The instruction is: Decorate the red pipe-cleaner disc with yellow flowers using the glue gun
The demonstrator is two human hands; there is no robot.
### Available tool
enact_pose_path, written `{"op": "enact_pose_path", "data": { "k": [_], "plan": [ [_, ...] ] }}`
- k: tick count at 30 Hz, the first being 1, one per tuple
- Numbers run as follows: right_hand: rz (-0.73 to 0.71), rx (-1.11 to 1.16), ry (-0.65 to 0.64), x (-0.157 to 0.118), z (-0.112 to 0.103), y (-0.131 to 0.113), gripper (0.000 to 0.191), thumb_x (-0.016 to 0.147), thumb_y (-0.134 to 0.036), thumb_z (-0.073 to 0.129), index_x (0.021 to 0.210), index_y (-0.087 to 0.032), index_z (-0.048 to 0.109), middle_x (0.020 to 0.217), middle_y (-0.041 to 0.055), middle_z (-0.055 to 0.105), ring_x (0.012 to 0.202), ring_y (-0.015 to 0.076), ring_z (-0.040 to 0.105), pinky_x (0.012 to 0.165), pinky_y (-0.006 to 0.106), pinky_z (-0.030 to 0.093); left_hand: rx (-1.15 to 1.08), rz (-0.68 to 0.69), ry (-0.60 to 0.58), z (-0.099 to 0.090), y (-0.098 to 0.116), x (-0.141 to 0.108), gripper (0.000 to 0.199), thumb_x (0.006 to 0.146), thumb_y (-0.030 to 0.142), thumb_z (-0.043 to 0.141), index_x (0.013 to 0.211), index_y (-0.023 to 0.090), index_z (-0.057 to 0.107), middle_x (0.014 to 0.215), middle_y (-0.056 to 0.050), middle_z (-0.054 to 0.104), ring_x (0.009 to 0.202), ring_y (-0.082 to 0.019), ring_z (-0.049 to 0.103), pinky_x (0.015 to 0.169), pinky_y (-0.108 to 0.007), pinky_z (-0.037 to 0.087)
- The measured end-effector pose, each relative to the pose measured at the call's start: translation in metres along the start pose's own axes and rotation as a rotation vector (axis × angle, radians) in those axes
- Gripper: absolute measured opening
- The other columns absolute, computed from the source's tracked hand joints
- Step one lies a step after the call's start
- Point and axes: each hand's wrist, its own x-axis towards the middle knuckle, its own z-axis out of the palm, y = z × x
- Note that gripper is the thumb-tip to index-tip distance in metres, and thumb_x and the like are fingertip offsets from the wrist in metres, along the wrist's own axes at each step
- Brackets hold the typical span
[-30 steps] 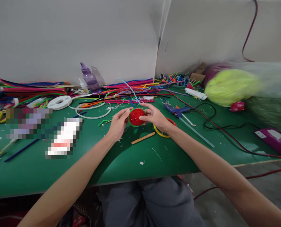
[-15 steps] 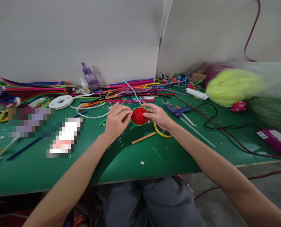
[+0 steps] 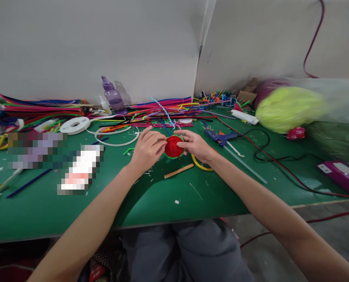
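Between my hands, above the green table, is a round red fuzzy disc [image 3: 174,147] with a green rim, seemingly made of pipe cleaners. My right hand [image 3: 196,145] grips its right side, thumb on the red face and fingers behind. At the left rim my left hand [image 3: 149,149] pinches the edge with thumb and forefinger, the other fingers loosely bent. Behind the disc, a light blue pipe cleaner [image 3: 164,109] sticks up at a slant. A flat wooden stick [image 3: 179,171] lies on the table just below the disc.
Bundles of coloured pipe cleaners [image 3: 45,111] line the back. A blue glue gun [image 3: 221,137] with its black cord lies right of my hands. A white ribbon reel [image 3: 75,125], purple bottle [image 3: 114,96], yellow ring [image 3: 202,163] and bagged yellow-green material [image 3: 289,107] are about.
The disc has shifted slightly down and right. My left hand has followed it, its thumb and forefinger now closed together at the rim, where a bit of red showed between them before.
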Motion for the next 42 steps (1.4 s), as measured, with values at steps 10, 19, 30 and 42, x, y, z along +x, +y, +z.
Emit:
{"op": "enact_pose_path", "data": {
  "k": [10,19,30,42],
  "plan": [
    [0.021,0.033,0.007,0.003,-0.005,0.001,0.056,0.070,-0.024,0.076,0.122,-0.018,0.057,0.075,-0.0017,0.060,0.060,0.0093,0.053,0.046,0.020,0.041,0.212,-0.184,0.188,0.001,-0.009,-0.001,0.011,0.084,0.016,0.057,0.087,0.019,0.066,0.104,-0.009,0.066,0.103,-0.025,0.058,0.098,-0.048,0.045],
    [0.062,0.142,0.043,0.001,-0.007,-0.004,0.053,0.069,-0.021,0.077,0.119,-0.019,0.059,0.079,-0.0007,0.062,0.064,0.0101,0.056,0.046,0.019,0.042,0.103,0.078,0.094,-0.002,-0.003,0.002,0.016,0.085,0.017,0.060,0.096,0.023,0.069,0.106,-0.005,0.069,0.108,-0.022,0.059,0.106,-0.051,0.041],
    [0.048,0.129,0.018,0.003,-0.008,0.001,0.055,0.068,-0.021,0.078,0.120,-0.020,0.060,0.081,-0.0004,0.064,0.061,0.0087,0.055,0.043,0.018,0.043,0.070,0.097,0.054,-0.001,-0.002,0.001,0.012,0.084,0.016,0.060,0.085,0.024,0.069,0.102,-0.002,0.071,0.110,-0.021,0.060,0.114,-0.052,0.033],
    [0.046,0.089,0.006,0.003,-0.012,0.004,0.054,0.073,-0.022,0.074,0.124,-0.020,0.058,0.083,0.0010,0.063,0.065,0.0104,0.056,0.046,0.019,0.043,0.262,-0.248,0.061,0.000,-0.007,-0.002,0.015,0.081,0.014,0.056,0.088,0.021,0.067,0.104,-0.007,0.065,0.111,-0.027,0.054,0.114,-0.057,0.024]
  ]
}}
